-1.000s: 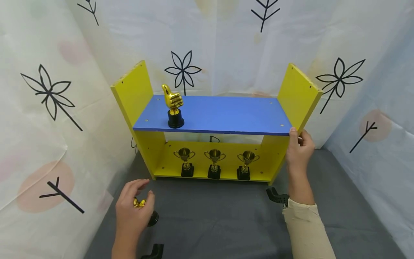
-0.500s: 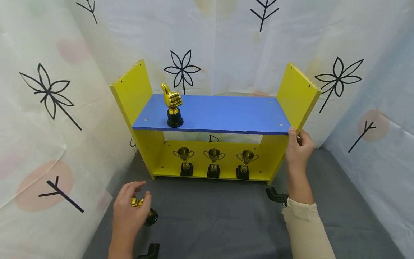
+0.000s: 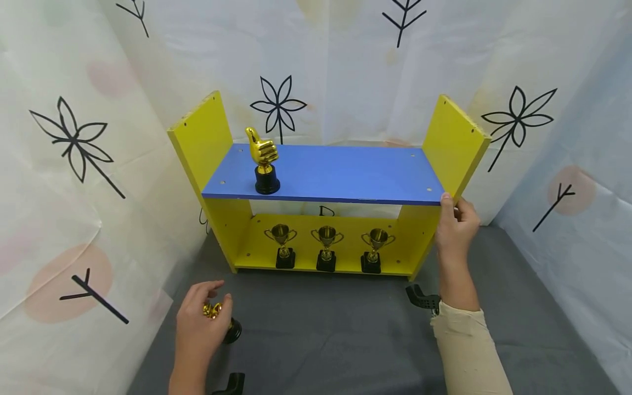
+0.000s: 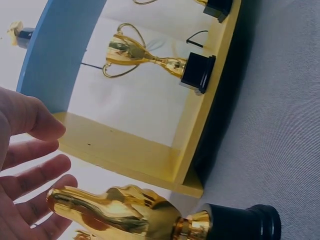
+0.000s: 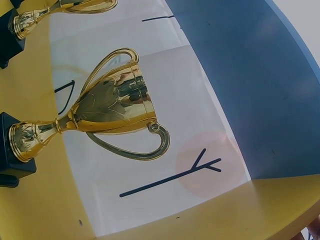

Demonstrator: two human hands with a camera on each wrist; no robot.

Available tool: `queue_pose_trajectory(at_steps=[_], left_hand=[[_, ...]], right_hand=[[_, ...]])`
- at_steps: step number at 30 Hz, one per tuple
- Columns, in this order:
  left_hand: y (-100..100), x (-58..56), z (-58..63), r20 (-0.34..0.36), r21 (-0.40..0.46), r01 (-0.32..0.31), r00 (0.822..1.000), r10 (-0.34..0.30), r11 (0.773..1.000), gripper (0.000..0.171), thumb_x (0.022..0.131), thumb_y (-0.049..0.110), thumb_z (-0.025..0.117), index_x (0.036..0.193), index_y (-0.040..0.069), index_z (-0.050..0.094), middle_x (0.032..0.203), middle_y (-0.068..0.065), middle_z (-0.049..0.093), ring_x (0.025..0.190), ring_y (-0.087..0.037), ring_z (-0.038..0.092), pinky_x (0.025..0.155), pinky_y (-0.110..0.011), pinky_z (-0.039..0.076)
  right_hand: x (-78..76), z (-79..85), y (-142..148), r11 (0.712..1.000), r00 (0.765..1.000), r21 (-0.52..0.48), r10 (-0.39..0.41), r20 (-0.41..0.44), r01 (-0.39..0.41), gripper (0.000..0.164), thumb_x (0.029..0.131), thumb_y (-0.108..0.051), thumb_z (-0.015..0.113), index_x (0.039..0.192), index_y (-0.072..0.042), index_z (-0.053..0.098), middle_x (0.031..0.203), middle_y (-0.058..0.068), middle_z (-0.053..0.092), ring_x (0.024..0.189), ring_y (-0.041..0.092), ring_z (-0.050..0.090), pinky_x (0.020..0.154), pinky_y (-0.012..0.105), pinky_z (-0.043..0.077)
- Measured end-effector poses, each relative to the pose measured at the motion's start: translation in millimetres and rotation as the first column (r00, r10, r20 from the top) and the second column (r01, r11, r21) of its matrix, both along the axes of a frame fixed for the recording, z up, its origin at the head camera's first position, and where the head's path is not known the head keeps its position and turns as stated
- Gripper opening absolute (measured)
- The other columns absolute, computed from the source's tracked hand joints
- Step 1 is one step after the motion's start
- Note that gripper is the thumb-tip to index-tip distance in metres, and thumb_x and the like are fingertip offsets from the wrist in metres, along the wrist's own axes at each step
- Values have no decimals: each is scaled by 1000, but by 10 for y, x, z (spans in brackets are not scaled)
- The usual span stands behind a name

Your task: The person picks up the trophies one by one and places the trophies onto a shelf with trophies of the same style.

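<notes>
My left hand (image 3: pixel 199 323) hovers by a gold thumbs-up trophy (image 4: pixel 125 212) that stands on the grey cloth. Its fingers are spread and loosely bent, apart from the trophy's top in the left wrist view. Much of that trophy is hidden behind the hand in the head view. My right hand (image 3: pixel 455 230) grips the right side panel of the yellow and blue shelf (image 3: pixel 326 173), thumb in front at the blue board's end. Another thumbs-up trophy (image 3: pixel 265 162) stands at the left of the blue board. Three gold cup trophies (image 3: pixel 327 247) line the yellow lower board.
Grey cloth (image 3: pixel 336 334) covers the surface in front of the shelf. A patterned white cloth (image 3: pixel 360 71) hangs behind and at the sides. Black curved pieces (image 3: pixel 422 299) sit by both wrists. More gold (image 4: pixel 82 235) shows at the left wrist view's bottom edge.
My left hand has shifted slightly, its fingertips a little lower in the head view. The right hand keeps its hold on the panel, and the shelf and its trophies stay in place.
</notes>
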State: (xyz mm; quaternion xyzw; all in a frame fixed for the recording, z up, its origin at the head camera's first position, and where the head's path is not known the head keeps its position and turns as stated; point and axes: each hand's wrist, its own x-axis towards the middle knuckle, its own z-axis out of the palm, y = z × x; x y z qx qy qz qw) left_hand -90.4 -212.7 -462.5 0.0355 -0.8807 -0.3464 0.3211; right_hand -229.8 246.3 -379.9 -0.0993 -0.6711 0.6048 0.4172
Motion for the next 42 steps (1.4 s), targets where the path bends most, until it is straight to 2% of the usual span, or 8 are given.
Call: queue_pose_trajectory(at_steps=[9,16,23,32,38,42], left_hand=[[-6,6,-87,16,16,6,1000,-6,1000,27,86,-2,80,112,5,77,111,-7,72,95,-20,62,83,-15,45],[-3,-2,-155,-7,24,9,1000,-9,1000,27,85,-4,80,110,5,77,109,-6,72,94,1,54,82,-10,44],[-41,-1,-164,-43,29,11,999,-10,1000,27,84,-6,79,109,3,77,109,-9,72,95,-23,64,82,-12,45],[-94,32,-187,-41,16,-35,999,36,999,27,83,-5,80,109,3,78,109,-9,72,96,-21,62,77,-14,45],[-114,47,-204,-44,13,-47,998,48,999,26,82,-5,81,107,2,77,107,-12,71,96,-25,62,82,-26,42],[-117,56,-221,-35,-3,-70,997,70,998,25,81,-2,84,105,1,78,103,-14,71,89,-26,56,77,-31,38]], right_hand=[[-3,10,-3,1000,1000,1,-10,10,10,40,103,-30,62,120,3,78,92,-18,58,77,6,52,67,19,43],[-13,12,1,1000,1000,-4,-2,-8,2,39,103,-31,64,117,3,79,91,-17,59,76,6,53,67,19,44],[38,40,-25,1000,1000,-15,0,1,0,41,103,-34,65,119,2,79,92,-14,59,77,8,54,67,20,45],[32,40,-38,1000,1000,-5,4,11,-4,43,103,-35,64,120,1,79,94,-14,60,79,9,54,69,21,44],[16,30,-35,1000,1000,-17,2,7,-2,40,103,-34,65,120,0,80,93,-14,60,78,8,54,67,20,44],[13,30,-38,1000,1000,-13,-2,15,2,41,103,-34,64,120,0,79,93,-14,60,78,9,53,67,21,43]])
